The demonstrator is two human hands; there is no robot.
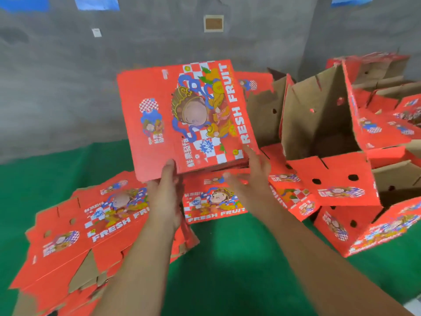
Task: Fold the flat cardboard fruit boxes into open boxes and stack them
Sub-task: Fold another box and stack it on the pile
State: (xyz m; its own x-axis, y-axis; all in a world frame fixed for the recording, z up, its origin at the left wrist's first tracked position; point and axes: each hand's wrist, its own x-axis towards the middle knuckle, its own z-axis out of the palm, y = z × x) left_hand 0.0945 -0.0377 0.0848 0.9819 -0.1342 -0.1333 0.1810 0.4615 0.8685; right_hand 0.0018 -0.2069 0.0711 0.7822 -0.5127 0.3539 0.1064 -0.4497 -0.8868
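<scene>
I see a flat red fruit box (182,119), printed with a cartoon figure and "FRESH FRUIT", raised and tilted just above both hands, its lower edge at the fingers. Below my left forearm lies a fanned pile of flat boxes (75,236). To the right of the right hand stand folded open boxes (323,115), brown inside, leaning together in a heap.

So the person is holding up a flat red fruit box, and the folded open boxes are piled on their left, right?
Not quite. The head view shows the flat box held up, but the folded open boxes are piled on the person's right. On the left lie more flat ones.
</scene>
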